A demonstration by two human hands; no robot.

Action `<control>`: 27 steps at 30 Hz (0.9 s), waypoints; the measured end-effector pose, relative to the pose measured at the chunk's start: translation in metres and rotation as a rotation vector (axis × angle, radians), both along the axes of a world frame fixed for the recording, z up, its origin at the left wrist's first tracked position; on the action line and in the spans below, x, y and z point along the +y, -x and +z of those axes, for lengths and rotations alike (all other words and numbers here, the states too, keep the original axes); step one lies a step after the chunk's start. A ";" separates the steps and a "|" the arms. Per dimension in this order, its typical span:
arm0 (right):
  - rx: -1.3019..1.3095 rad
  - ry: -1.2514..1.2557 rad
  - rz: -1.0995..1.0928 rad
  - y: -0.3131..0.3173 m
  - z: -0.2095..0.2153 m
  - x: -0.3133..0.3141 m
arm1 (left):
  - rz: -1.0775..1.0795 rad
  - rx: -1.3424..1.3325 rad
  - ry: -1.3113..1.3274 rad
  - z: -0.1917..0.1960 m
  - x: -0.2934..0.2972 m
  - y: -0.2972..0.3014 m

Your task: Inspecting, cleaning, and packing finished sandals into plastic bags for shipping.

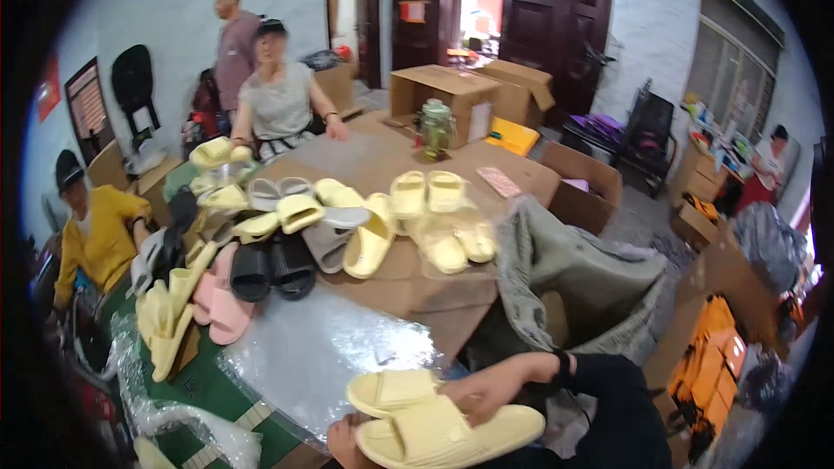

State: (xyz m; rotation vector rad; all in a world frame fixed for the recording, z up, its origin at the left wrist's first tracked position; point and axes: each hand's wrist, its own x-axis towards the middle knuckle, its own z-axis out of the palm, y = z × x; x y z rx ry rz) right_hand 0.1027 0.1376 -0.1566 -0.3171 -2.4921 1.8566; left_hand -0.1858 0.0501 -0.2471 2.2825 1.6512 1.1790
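Note:
At the near edge of the table I hold a pair of pale yellow slide slippers [439,431], one overlapping the other. My right hand [493,389] is closed on them from the right, its fingertips partly hidden by the straps. My left hand [344,441] grips their left end from below; most of it is out of sight. Just beyond lies a stack of clear plastic bags [313,360]. Further back are black slippers [274,269], pink slippers [224,295] and several yellow ones, with one yellow pair [452,239] apparently in a clear bag.
A big grey-green sack [573,282] gapes right of the table [452,300]. Cardboard boxes [582,182] stand behind it, and a glass jar [436,130] sits at the table's far side. One person [282,95] is across the table, another in yellow [104,234] at the left.

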 end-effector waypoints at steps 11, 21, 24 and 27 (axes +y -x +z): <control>-0.067 0.274 0.127 -0.022 -0.017 -0.008 | 0.209 0.268 0.107 -0.003 -0.003 -0.009; -0.095 0.200 -0.212 0.006 -0.022 -0.016 | 0.319 0.012 -0.084 -0.003 0.007 0.001; -0.192 -0.203 -0.366 0.011 -0.030 -0.012 | 0.390 -0.140 -0.095 0.009 0.000 -0.012; -0.129 -0.466 -0.338 0.021 -0.032 -0.015 | 0.388 -0.241 -0.061 0.010 -0.001 -0.022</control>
